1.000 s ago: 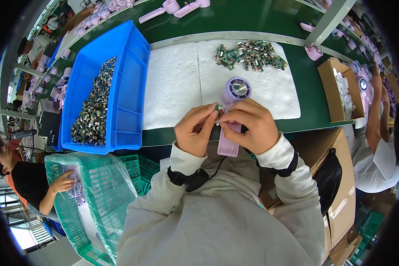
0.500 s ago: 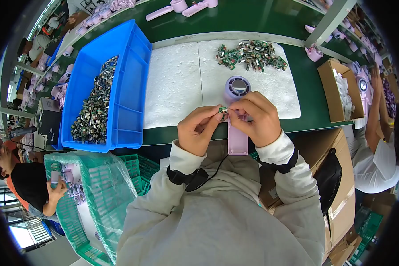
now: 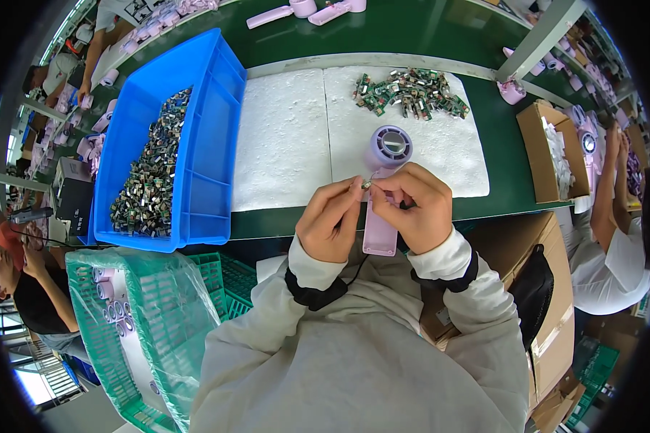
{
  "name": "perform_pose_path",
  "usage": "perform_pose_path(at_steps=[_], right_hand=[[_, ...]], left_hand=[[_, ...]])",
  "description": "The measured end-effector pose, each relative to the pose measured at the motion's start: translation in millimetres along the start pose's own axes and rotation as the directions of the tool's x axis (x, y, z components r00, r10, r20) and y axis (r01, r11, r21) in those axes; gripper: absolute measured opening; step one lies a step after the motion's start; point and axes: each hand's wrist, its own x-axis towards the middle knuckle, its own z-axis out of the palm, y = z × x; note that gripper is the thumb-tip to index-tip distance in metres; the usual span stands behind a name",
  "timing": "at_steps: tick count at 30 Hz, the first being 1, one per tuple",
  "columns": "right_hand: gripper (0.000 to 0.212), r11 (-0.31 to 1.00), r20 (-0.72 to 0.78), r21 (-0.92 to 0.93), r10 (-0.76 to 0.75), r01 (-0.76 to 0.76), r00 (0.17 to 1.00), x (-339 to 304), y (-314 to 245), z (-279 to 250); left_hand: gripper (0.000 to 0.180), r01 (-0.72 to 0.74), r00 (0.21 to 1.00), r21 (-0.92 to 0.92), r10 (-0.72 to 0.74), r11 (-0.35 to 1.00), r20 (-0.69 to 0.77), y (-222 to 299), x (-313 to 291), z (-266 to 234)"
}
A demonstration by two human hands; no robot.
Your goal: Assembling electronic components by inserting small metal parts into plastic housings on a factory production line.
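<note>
Lilac fan body (image 3: 380,228) is sitting beneath both hands, round head toward twelve o'clock, handle running toward six; left hand (image 3: 330,221) is pinching a tiny circuit board (image 3: 367,185) just over it; right hand (image 3: 422,211) is meeting it at the fingertips, though whether they're gripping the board itself I cannot tell. Steadying the board by its edges and keeping pressure light should be serving best here; pale label (image 3: 443,316) is showing on the cardboard box (image 3: 556,299) toward five o'clock, too small for reading.
</note>
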Motion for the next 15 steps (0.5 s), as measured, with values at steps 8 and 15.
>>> perform_pose_path(at_steps=[8, 15], right_hand=[[0.012, 0.995, -0.097, 0.069, 0.078, -0.071, 0.992, 2.0, -10.4, 10.2], [0.011, 0.937, 0.128, 0.044, 0.34, -0.348, 0.932, 24.1, -3.6, -43.0]], left_hand=[[0.035, -0.093, 0.994, 0.072, 0.097, 0.993, -0.05, -3.5, -8.0, 0.5], [0.04, -0.084, 0.978, 0.069, 0.069, 0.994, 0.199, 15.7, 59.6, -25.9]])
